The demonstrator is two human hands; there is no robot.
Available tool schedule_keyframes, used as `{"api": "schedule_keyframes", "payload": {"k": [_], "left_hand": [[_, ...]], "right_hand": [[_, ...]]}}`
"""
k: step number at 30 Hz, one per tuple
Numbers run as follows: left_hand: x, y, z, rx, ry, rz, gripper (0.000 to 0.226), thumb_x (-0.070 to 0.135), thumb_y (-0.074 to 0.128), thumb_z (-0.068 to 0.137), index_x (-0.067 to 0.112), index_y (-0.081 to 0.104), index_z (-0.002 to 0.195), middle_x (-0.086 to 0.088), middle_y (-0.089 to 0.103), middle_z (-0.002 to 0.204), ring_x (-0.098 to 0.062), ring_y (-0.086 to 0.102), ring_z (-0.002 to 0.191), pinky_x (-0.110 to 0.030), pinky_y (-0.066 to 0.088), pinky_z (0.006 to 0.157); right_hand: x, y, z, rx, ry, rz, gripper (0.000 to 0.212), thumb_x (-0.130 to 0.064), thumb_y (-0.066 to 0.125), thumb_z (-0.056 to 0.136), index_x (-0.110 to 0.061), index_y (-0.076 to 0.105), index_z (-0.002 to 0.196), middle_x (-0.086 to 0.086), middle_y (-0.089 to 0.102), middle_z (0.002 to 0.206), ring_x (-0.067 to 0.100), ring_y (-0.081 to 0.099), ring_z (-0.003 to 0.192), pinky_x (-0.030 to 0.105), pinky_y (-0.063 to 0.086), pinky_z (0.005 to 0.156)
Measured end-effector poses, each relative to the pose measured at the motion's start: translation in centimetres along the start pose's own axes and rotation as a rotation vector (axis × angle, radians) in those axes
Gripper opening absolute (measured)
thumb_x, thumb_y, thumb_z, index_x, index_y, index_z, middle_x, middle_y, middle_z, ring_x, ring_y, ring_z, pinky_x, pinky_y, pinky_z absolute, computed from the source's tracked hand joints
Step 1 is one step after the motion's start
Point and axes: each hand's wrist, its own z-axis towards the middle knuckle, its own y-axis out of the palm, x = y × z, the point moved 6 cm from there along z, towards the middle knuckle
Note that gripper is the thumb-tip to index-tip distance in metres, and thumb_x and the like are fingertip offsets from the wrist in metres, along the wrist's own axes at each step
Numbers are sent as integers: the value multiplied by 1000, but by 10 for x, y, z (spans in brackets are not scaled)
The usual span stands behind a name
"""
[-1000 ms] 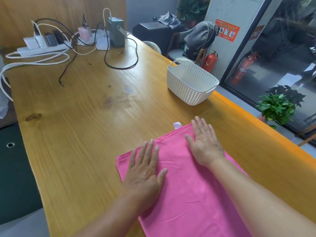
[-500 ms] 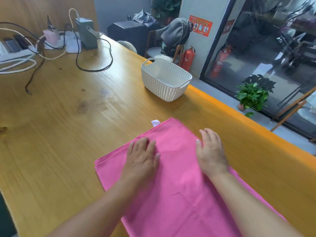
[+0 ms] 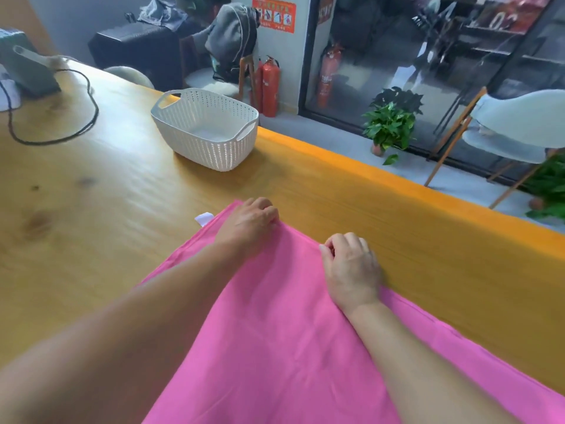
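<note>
A pink cloth (image 3: 275,332) lies spread on the wooden table (image 3: 91,209), with a small white tag (image 3: 204,218) at its far left corner. My left hand (image 3: 247,224) has its fingers curled and pinches the cloth's far edge near that corner. My right hand (image 3: 351,267) pinches the same far edge a little further right, toward the table's right side. Between the two hands the edge is raised slightly off the wood. My forearms cover part of the cloth.
An empty white perforated basket (image 3: 208,127) stands beyond the cloth near the table's right edge. A black cable (image 3: 61,139) and a grey-green device (image 3: 24,68) sit at the far left. Beyond the table edge are fire extinguishers (image 3: 269,84), a potted plant (image 3: 391,123) and a chair (image 3: 519,123).
Both hands left the cloth's flat surface, slid to its far edge and curled into pinches there. The view turned right and closer.
</note>
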Motion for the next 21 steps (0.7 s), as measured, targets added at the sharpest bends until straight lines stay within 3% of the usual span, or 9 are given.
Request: {"api": "schedule_keyframes", "payload": {"k": [5, 7, 11, 15, 18, 21], "left_hand": [[18, -9, -23, 257, -107, -6, 25, 17, 54, 94, 15, 59, 118, -8, 47, 135, -29, 39, 128, -40, 28, 105], [41, -12, -45, 339, -120, -48, 31, 13, 54, 94, 15, 56, 125, -9, 46, 139, -30, 40, 128, -43, 30, 107], [84, 15, -74, 165, -93, -127, 40, 21, 45, 101, 17, 48, 140, -7, 35, 154, -27, 31, 141, -39, 19, 117], [119, 37, -92, 43, -10, -108, 62, 42, 15, 97, 18, 31, 151, -1, 16, 162, -14, 9, 150, -28, -4, 118], [126, 53, -99, -66, 8, 17, 83, 60, -7, 86, 20, 11, 156, 4, -1, 164, -8, -8, 149, -29, -11, 119], [124, 58, -96, -157, 0, 92, 92, 70, -12, 79, 21, 0, 156, 6, -10, 163, -8, -15, 148, -34, -9, 121]], "right_hand": [[-9, -9, 0, 61, 24, -45, 24, -38, 47, 93, -22, 65, 92, 3, 59, 91, 28, 56, 86, 41, 43, 74], [-21, -24, -12, 104, 55, -13, 24, -32, 46, 94, -22, 66, 104, 1, 60, 99, 26, 55, 90, 41, 44, 78], [-38, -38, -61, 82, 95, 44, 35, -23, 45, 90, -22, 64, 120, -3, 62, 115, 21, 56, 105, 38, 46, 92], [-10, -37, -101, 13, 169, 31, 44, -25, 36, 93, -18, 63, 128, -1, 64, 128, 19, 57, 122, 36, 43, 106], [12, -33, -113, -101, 96, -60, 52, -34, 30, 98, -13, 57, 138, 3, 53, 145, 18, 46, 138, 34, 23, 115], [56, -44, -111, -231, 107, -97, 74, -57, 14, 95, -14, 37, 152, 2, 31, 160, 16, 24, 149, 30, 2, 121]]}}
